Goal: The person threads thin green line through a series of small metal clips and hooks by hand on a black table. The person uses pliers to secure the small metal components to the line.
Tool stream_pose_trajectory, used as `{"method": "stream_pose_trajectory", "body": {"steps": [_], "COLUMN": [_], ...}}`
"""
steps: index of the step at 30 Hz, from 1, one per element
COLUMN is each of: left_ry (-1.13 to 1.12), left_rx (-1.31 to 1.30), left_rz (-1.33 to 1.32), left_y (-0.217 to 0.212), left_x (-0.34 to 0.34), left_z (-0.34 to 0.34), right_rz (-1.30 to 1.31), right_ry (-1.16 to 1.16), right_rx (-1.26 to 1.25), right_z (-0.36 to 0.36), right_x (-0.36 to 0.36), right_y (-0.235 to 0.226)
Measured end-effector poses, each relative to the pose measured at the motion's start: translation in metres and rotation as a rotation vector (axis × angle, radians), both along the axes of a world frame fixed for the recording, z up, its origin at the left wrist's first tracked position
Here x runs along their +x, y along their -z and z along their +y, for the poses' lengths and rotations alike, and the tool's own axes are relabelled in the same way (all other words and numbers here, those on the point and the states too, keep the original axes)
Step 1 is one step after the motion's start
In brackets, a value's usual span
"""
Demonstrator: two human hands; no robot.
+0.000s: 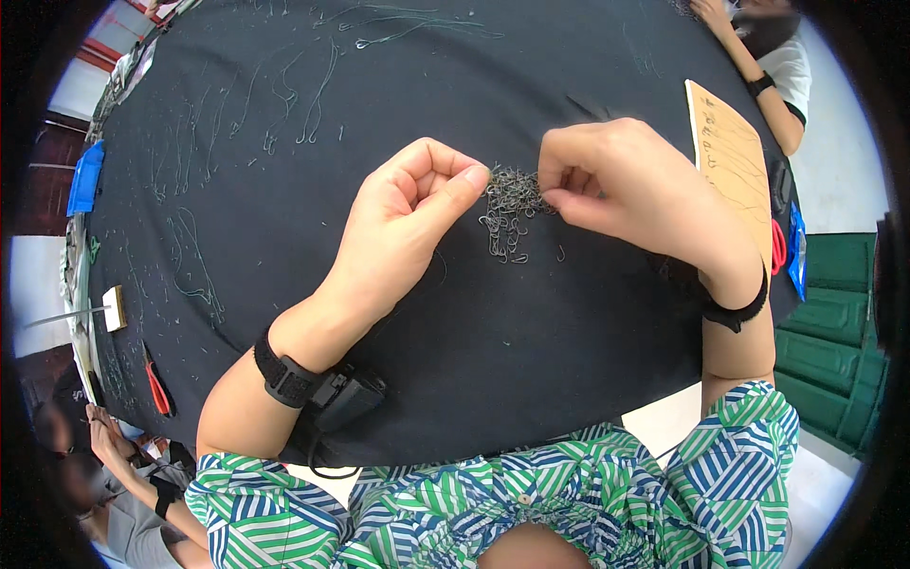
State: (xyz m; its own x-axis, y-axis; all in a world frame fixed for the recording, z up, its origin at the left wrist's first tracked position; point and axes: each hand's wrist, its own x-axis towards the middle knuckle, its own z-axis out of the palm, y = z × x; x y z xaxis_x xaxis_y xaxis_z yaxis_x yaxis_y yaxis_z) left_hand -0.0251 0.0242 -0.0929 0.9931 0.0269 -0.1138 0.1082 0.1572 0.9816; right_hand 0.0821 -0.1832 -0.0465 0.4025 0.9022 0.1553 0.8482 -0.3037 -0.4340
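Your left hand [412, 204], curled with its thumb tip touching the heap of small wire hooks [510, 211] mid-table on the black cloth [284, 190], steadies it while your right hand [616, 180] pinches hooks at its edge, so separating one likely demands a gentle, untangling pull.

This looks like a small handcraft workshop: a wide work table [569, 379] draped in black cloth, strewn with thin wire pieces [284, 104], red-handled snips [157, 389] at its left edge, and other people's arms [773, 95] busy at the far-right and near-left sides.
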Motion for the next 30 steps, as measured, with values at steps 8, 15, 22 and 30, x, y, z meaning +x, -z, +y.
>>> {"method": "stream_pose_trajectory", "body": {"steps": [8, 15, 22, 30], "left_ry": [-0.045, -0.022, 0.095, 0.123], "left_rx": [-0.173, -0.361, -0.629, -0.693], "left_rz": [0.048, 0.219, 0.316, 0.303], "left_y": [-0.004, -0.016, -0.024, -0.028], "left_x": [-0.004, -0.006, -0.008, -0.010], "left_z": [0.001, -0.006, -0.008, -0.008], "right_rz": [0.525, 0.717, 0.387, 0.367], "right_ry": [0.131, 0.184, 0.109, 0.133], "right_rx": [0.194, 0.321, 0.432, 0.501], "right_z": [0.010, 0.014, 0.018, 0.020], "right_x": [-0.006, -0.016, -0.016, -0.017], "right_y": [-0.008, -0.011, -0.010, -0.005]}}
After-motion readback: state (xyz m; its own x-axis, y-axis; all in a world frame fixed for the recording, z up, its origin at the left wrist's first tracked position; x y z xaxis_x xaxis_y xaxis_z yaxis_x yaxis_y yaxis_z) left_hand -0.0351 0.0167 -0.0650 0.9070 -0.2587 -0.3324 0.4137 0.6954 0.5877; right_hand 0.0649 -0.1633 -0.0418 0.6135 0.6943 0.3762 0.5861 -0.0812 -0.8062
